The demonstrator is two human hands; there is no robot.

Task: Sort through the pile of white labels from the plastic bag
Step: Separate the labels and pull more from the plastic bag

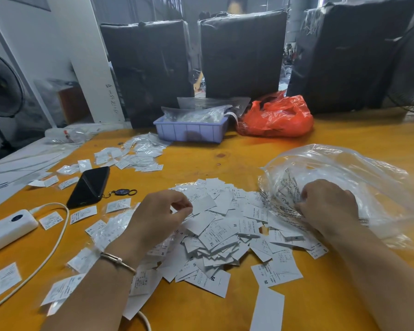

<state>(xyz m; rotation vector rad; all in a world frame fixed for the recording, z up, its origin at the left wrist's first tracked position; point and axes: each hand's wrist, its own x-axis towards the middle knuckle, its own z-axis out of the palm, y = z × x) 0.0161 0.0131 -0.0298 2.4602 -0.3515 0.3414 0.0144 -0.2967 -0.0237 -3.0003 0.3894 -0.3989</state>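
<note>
Plastic bag (339, 177) in right hand (328, 204)

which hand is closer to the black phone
Left. The left hand hovers over the label pile just right of the black phone; the right hand grips the clear plastic bag, far across.

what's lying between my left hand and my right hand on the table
In the head view, the pile of white labels fills the stretch between your left hand and right hand.
</note>
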